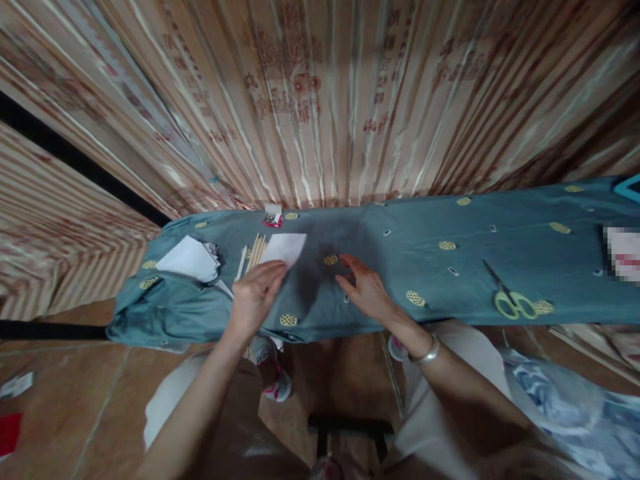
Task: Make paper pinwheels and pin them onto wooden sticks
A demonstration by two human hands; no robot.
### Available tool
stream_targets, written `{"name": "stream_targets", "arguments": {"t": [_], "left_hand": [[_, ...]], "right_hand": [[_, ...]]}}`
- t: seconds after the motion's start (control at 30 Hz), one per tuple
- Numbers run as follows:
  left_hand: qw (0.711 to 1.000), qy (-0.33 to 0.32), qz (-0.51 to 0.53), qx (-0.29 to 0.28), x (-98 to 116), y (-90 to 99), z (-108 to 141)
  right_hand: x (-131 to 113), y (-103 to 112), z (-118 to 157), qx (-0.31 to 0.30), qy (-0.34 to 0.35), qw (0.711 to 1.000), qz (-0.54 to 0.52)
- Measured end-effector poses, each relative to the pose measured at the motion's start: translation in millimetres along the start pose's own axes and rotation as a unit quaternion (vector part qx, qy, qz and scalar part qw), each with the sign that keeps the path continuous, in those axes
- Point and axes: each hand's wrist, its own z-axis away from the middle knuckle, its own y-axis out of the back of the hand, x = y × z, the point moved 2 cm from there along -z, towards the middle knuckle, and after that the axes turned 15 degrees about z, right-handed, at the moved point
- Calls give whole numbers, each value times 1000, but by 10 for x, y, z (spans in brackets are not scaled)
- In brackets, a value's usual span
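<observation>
My left hand is closed on a white paper piece, holding it by its lower edge above the green cloth. To the right, my right hand hovers over the cloth with fingers apart and nothing between them. Several thin wooden sticks lie just beyond my left hand, partly covered by the paper. Beside them on the left is a white stick. A stack of white paper rests farther left. Behind the sticks stands a small open red and white box.
Scissors with green handles lie at the right near the front edge. A blue-edged object sits at the far right. A striped, printed curtain hangs behind the table.
</observation>
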Motion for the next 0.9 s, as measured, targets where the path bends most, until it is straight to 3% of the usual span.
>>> {"name": "stream_targets", "arguments": {"t": [0.1, 0.2, 0.33, 0.5, 0.6, 0.67, 0.77, 0.83, 0.9], "left_hand": [[992, -91, 43, -72, 210, -570, 127], [981, -136, 58, -127, 321, -898, 287], [973, -145, 54, -172, 393, -995, 369], [972, -149, 55, -176, 399, -1037, 360], [973, -129, 94, -167, 410, -1017, 326], [974, -73, 159, -145, 410, -946, 257], [952, 125, 270, -66, 315, -810, 114], [895, 277, 350, 14, 187, -765, 52], [828, 376, 413, 51, 52, -794, 26]], "right_hand": [[189, 128, 7, 12, -18, 999, 27], [370, 237, 79, -27, -17, 997, 74], [446, 341, 243, -78, 6, 992, 104], [306, 348, 419, -135, 63, 986, 69], [256, 338, 446, -137, 64, 986, 72], [274, 370, 415, -107, 34, 992, 59], [340, 461, 320, -50, -38, 997, -47], [373, 488, 258, -54, -77, 980, -174], [386, 460, 215, -84, -106, 950, -281]]}}
